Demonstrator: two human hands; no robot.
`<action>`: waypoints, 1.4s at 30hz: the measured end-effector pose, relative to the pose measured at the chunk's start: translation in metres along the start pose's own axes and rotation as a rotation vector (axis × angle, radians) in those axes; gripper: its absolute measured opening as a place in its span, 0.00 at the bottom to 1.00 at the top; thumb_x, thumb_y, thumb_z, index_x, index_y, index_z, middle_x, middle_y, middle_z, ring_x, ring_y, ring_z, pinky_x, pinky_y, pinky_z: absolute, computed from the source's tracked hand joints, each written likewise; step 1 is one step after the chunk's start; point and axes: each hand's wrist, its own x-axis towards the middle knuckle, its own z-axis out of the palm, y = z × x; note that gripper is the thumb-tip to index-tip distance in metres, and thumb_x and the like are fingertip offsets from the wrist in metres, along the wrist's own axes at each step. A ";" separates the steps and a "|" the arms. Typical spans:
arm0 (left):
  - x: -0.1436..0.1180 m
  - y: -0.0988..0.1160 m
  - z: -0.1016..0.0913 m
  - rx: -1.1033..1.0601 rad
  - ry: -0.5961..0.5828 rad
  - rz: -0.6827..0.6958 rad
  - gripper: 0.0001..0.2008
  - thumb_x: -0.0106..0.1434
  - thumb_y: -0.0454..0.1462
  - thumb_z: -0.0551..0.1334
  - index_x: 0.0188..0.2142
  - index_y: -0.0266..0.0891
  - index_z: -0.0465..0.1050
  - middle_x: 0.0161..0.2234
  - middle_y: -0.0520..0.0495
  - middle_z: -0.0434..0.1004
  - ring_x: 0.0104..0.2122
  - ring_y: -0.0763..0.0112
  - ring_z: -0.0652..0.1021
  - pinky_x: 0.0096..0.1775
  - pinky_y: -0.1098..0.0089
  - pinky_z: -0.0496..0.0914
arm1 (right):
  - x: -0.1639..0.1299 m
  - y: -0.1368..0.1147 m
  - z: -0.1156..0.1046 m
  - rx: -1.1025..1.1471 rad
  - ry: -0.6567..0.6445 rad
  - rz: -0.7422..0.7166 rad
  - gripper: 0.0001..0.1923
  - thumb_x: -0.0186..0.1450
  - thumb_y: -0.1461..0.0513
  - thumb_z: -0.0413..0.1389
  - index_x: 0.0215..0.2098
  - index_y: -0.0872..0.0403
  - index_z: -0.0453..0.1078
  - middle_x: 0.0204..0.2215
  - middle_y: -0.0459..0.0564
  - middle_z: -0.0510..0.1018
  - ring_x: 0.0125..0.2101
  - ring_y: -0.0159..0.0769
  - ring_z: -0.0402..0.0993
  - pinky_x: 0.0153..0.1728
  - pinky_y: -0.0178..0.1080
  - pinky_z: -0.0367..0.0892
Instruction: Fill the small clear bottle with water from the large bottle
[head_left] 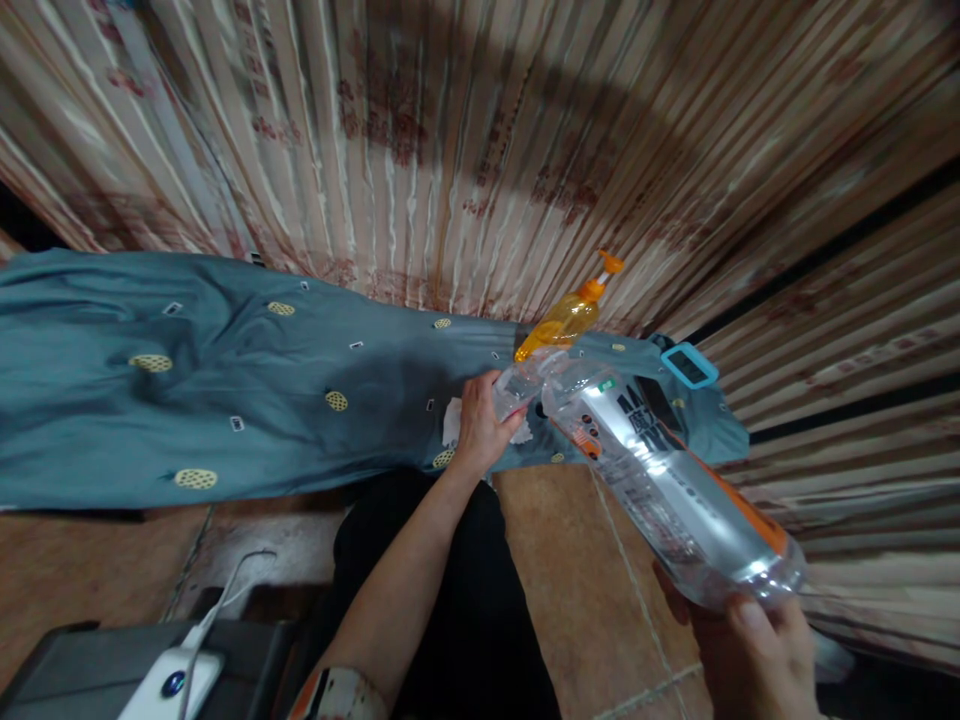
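Observation:
My right hand [757, 640] grips the base of a large clear plastic bottle [675, 490] with a silver and orange label. The bottle is tilted, its narrow end pointing up and left over the cloth. My left hand [480, 425] is closed around a small clear plastic container [517, 388], whose far end lies by the big bottle's neck. Whether the two touch, or any liquid is in them, I cannot tell. A white tissue [451, 420] lies under my left hand. Just behind stands a yellow pump bottle [562, 322] with an orange pump head.
A grey-green cloth with pineapple prints [390, 370] covers the long narrow surface before me. At its right end is a small blue-framed device [688, 366]. Pleated curtains [450, 150] hang behind. A white power bank [174, 684] with a cable rests on a dark box [82, 660] at lower left.

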 end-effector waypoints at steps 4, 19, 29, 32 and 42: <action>0.000 -0.001 0.000 -0.007 -0.001 0.007 0.26 0.55 0.35 0.70 0.52 0.43 0.64 0.48 0.44 0.74 0.50 0.55 0.75 0.51 0.55 0.71 | 0.000 -0.001 0.001 0.001 0.009 -0.010 0.29 0.60 0.52 0.63 0.58 0.49 0.69 0.40 0.50 0.70 0.27 0.35 0.63 0.27 0.41 0.65; 0.000 0.000 0.000 -0.010 0.000 0.007 0.26 0.55 0.36 0.70 0.51 0.43 0.64 0.48 0.44 0.74 0.49 0.55 0.75 0.51 0.54 0.71 | -0.001 0.001 0.000 -0.001 0.035 0.011 0.31 0.58 0.49 0.65 0.58 0.49 0.69 0.38 0.49 0.71 0.26 0.35 0.63 0.28 0.42 0.68; 0.000 0.000 0.000 -0.009 0.007 0.006 0.27 0.54 0.34 0.71 0.52 0.43 0.65 0.48 0.45 0.74 0.49 0.56 0.75 0.51 0.56 0.71 | 0.000 0.002 -0.003 -0.009 0.015 0.012 0.30 0.60 0.51 0.63 0.59 0.48 0.68 0.40 0.49 0.71 0.26 0.35 0.64 0.29 0.43 0.67; 0.000 -0.002 0.001 0.001 0.006 0.015 0.27 0.54 0.34 0.70 0.52 0.43 0.64 0.48 0.45 0.74 0.49 0.56 0.75 0.51 0.56 0.71 | 0.001 0.003 -0.004 -0.023 -0.005 0.001 0.32 0.61 0.51 0.63 0.60 0.50 0.66 0.37 0.50 0.71 0.25 0.35 0.63 0.30 0.44 0.66; -0.001 -0.002 0.001 -0.003 0.009 0.024 0.28 0.54 0.34 0.71 0.53 0.42 0.63 0.49 0.44 0.74 0.49 0.55 0.75 0.51 0.55 0.71 | 0.002 0.011 -0.009 -0.036 0.020 0.018 0.36 0.59 0.49 0.63 0.63 0.50 0.65 0.37 0.52 0.72 0.28 0.39 0.65 0.23 0.40 0.61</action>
